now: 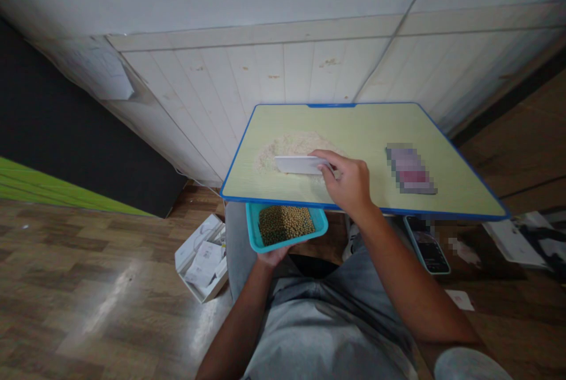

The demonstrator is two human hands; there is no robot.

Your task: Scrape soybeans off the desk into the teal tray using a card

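Observation:
My right hand [348, 182] is closed on a flat white card [297, 164], held edge-down on a small green table with a blue rim [442, 212]. The card rests against a pile of pale grains [287, 147] spread on the table's left half. My left hand [274, 255] grips from beneath a teal tray [255, 237] filled with green and tan beans [285, 223], held just under the table's near edge.
A blurred dark object [410, 169] lies on the table's right side. A phone [427, 245] lies below the table edge. An open white box [201, 257] and papers [515, 240] sit on the wooden floor. A white panelled wall stands behind.

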